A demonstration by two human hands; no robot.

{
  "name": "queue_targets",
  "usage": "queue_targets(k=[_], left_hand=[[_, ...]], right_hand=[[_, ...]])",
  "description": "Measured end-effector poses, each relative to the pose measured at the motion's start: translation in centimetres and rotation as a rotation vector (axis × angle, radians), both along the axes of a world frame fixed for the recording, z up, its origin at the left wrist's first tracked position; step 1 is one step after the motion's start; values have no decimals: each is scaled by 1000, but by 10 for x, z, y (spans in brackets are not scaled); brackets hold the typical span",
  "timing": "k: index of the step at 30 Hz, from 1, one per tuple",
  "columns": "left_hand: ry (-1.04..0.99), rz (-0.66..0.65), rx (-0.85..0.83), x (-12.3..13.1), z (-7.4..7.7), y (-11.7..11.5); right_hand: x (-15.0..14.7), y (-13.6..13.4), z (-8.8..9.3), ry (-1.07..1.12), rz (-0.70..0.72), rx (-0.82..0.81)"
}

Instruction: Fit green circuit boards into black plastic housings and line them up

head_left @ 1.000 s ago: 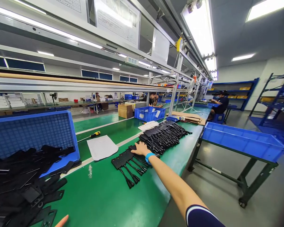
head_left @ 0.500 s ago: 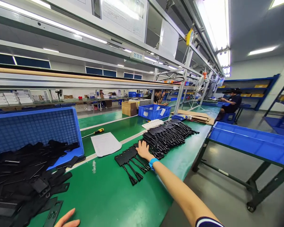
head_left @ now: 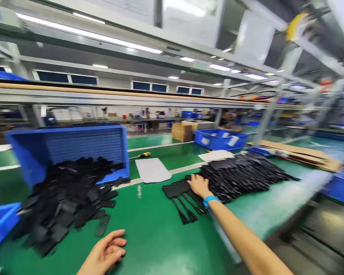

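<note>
1. Your right hand (head_left: 200, 186) lies palm down, fingers flat and slightly spread, touching a row of flat black plastic tabs with cable tails (head_left: 176, 190) and gripping nothing.
2. Your left hand (head_left: 103, 252) rests on the near side of the green workbench (head_left: 151, 236), fingers loosely curled and empty, near a heap of flat black tabs (head_left: 65, 198).
3. That heap lies against a tilted blue plastic crate (head_left: 83, 147) at the bench's left.
4. A long pile of black cabled tabs (head_left: 240, 177) touches your right fingertips' far side.
5. Beyond, a white paper sheet (head_left: 152, 170) and a yellow-handled screwdriver (head_left: 140, 155) lie on the bench.
</note>
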State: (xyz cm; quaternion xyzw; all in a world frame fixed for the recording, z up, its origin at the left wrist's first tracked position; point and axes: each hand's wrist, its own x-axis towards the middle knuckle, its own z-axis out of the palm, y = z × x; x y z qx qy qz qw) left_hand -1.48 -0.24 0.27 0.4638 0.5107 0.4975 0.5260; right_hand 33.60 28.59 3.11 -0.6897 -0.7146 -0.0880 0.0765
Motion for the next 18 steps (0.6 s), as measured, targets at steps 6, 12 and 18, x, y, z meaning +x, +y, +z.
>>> queue_targets(k=[6,12,18], left_hand=[[231,-13,13,1,19,-7],[1300,430,-267,-43,68,-67],[1518,831,-714,-104,79,-155]], right_hand=[[-82,-18,-1,19,325,69],[-199,-130,-3,409,1137,-182],[-236,-216,-13,619,1409,-366]])
